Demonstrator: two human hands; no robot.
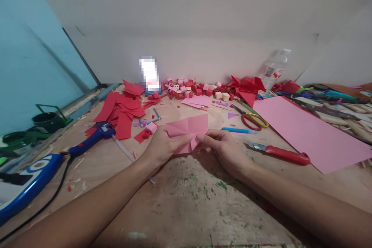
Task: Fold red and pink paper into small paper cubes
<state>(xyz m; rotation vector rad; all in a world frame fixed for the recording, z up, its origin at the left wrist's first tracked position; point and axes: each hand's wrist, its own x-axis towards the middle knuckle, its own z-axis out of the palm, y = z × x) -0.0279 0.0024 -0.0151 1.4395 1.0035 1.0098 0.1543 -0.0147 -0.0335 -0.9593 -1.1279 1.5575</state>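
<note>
A creased sheet of pink paper [188, 124] is held up just above the table, between both hands. My left hand [162, 143] grips its left side, with the thumb stretched across the front. On the lower right, my right hand [219, 145] pinches the same paper, its thumb tip close to the left thumb. Fold lines cross at the sheet's middle. The fingers behind the paper are partly hidden. A small pink paper cube [151, 127] sits beside the left hand, and a blue pen [238, 130] lies just beyond the right one.
Right of the hands lie a red-handled utility knife [287, 155], scissors [255, 121] and a large pink sheet [308, 131]. On the left are a blue glue gun [90, 139] and red paper pieces [124, 112]. Several small paper cubes [199, 92], a lit phone [150, 73] and a plastic bottle [274, 68] stand behind.
</note>
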